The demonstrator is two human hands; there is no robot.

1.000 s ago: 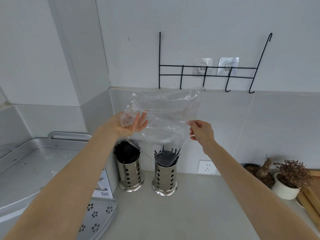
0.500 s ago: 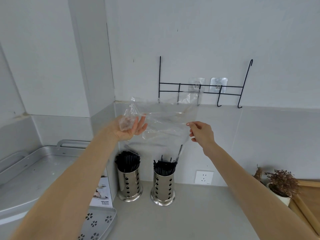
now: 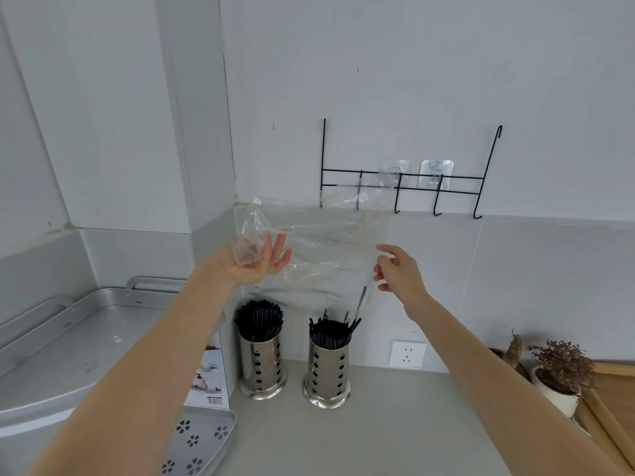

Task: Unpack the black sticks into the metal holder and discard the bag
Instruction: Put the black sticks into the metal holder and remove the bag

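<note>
The left hand (image 3: pixel 257 261) grips a bunched corner of the clear bag (image 3: pixel 319 249), fingers partly spread. The right hand (image 3: pixel 398 269) pinches its other edge. The bag hangs above two metal holders (image 3: pixel 328 369) on the bench (image 3: pixel 378 424), both filled with black sticks (image 3: pixel 330 333).

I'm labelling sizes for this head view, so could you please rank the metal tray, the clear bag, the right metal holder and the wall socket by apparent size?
1. metal tray, partly cut off and nearer the camera
2. clear bag
3. right metal holder
4. wall socket
</note>
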